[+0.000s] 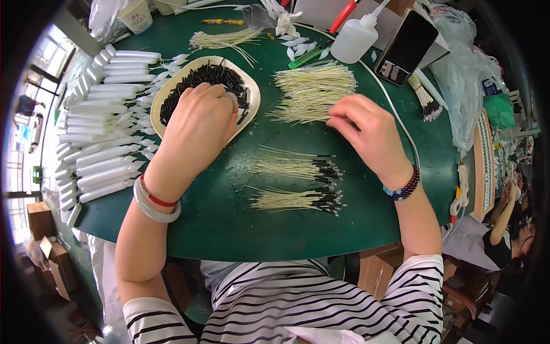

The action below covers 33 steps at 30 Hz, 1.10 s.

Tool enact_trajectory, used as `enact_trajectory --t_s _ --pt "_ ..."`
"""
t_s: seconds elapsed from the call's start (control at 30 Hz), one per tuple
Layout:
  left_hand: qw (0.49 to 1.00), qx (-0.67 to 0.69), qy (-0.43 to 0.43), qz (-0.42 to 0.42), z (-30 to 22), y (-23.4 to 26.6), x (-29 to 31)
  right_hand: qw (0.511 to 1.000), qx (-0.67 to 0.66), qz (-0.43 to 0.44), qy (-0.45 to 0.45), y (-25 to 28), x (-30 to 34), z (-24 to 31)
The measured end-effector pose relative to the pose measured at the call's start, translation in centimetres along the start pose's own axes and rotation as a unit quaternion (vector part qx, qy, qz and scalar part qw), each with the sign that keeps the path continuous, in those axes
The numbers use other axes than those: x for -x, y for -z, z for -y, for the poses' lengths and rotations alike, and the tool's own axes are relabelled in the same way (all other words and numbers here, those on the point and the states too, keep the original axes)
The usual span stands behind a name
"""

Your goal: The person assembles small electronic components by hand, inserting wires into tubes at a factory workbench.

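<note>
My left hand (pixel 200 120) reaches into a cream oval tray (pixel 254 97) of short black tubes (pixel 243 106). Its fingers are curled down and their tips hidden, so what they pinch cannot be made out. My right hand (pixel 369 129) pinches a thin wire at the lower right edge of a large pile of pale yellow wires (pixel 312 89). Closer to me lie two bunches of the same wires, an upper bunch (pixel 286 166) and a lower bunch (pixel 283 199). Both have black sleeves at their right ends.
Rows of white candle-shaped sticks (pixel 103 123) line the left. More loose wires (pixel 223 39), a paper cup (pixel 136 17), a white squeeze bottle (pixel 354 40), a green-handled tool (pixel 309 55) and a phone (pixel 408 46) stand or lie at the back. A white cable (pixel 395 106) curves along the right.
</note>
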<state>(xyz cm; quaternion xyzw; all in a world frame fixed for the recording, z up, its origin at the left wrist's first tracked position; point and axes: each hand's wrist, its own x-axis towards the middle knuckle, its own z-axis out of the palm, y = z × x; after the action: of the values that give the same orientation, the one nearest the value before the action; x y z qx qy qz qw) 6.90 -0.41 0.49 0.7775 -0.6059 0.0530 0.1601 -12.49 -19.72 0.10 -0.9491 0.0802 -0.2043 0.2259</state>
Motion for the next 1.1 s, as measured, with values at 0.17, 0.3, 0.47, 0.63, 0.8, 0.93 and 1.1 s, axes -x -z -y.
enact_trajectory --t_s 0.17,0.3,0.47,0.63,0.8,0.93,1.1 --pt "0.987 0.106 0.084 -0.085 -0.9 0.9 0.1 0.996 0.080 -0.008 0.039 1.9 -0.5 -0.7" --pt "0.970 0.212 0.029 -0.120 -2.2 0.8 0.4 0.989 0.102 0.100 -0.043 2.3 -0.1 -1.6" --pt "0.956 0.272 0.021 -0.111 -2.9 0.4 0.7 0.996 0.091 0.001 0.006 2.5 -0.2 -1.2" --pt "0.966 0.224 -0.049 -0.117 -2.9 -0.3 0.7 0.989 0.145 0.020 -0.005 2.6 -0.3 -0.9" --pt "0.966 0.219 -0.082 -0.111 -3.6 -1.0 0.5 0.992 0.121 -0.011 0.029 1.2 -0.2 -1.9" --pt "0.967 0.213 -0.088 -0.106 -3.9 -0.9 0.5 0.988 0.140 -0.036 0.047 0.0 -0.8 -2.4" --pt "0.966 0.214 -0.081 -0.122 -3.7 -1.0 0.4 0.978 0.179 -0.072 0.082 0.6 -0.9 -1.5"
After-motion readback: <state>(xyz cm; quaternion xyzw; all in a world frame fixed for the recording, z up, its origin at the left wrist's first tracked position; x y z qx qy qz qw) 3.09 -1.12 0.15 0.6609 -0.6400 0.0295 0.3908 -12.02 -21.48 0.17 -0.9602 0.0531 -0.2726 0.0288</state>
